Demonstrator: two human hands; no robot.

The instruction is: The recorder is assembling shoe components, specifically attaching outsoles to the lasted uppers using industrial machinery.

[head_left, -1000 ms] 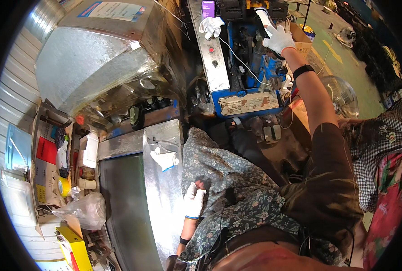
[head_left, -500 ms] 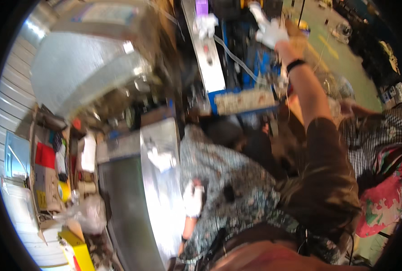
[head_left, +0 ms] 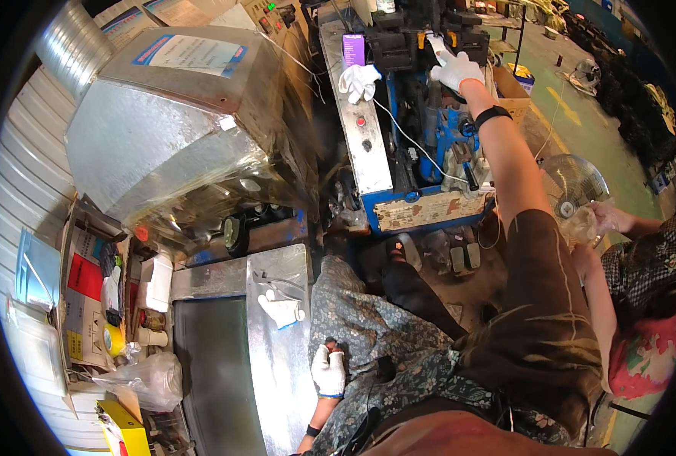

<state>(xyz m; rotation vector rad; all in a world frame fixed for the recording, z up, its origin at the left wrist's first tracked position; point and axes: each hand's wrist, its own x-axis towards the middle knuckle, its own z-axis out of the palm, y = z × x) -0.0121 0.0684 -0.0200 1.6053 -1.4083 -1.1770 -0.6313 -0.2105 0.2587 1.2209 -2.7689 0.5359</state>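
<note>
White-gloved right hand (head_left: pixel 456 70) is stretched way out, fingers spread flat on the black machine part (head_left: pixel 406 45); left hand (head_left: pixel 328 370) rests loosely curled on the lap

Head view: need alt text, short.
The person's white-gloved right hand reaches up onto the black parts of a blue metal machine, while the white-gloved left hand rests on the lap by a shiny steel table. A spare white glove lies on that table.
</note>
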